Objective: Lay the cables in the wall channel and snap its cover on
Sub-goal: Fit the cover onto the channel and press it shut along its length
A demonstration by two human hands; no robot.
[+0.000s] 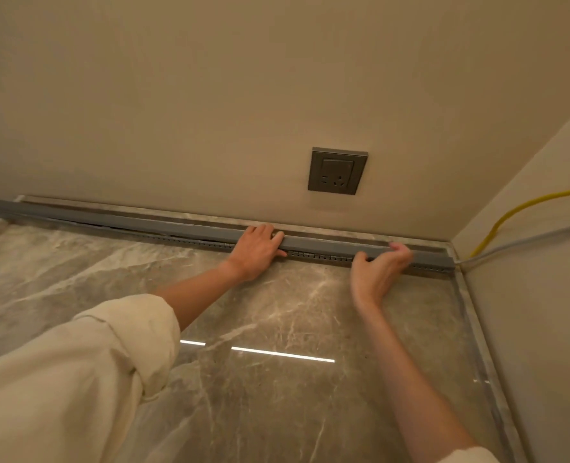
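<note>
Our long grey plastic channel cover (327, 244) runs left-right along the wall. Left hand (256, 250) lies flat, fingers spread, pressing it; right hand (382, 267), nearer the seated end, pinches it.

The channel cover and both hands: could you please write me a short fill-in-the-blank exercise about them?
1. Both hands press on the grey ___ of the slotted channel.
2. The left hand lies flat; the right hand grips the cover nearer the ___ corner.
3. A ___ cable and a grey cable leave the channel's right end.
4. A wall ___ sits above the cover.

Missing: cover; right; yellow; socket
</note>
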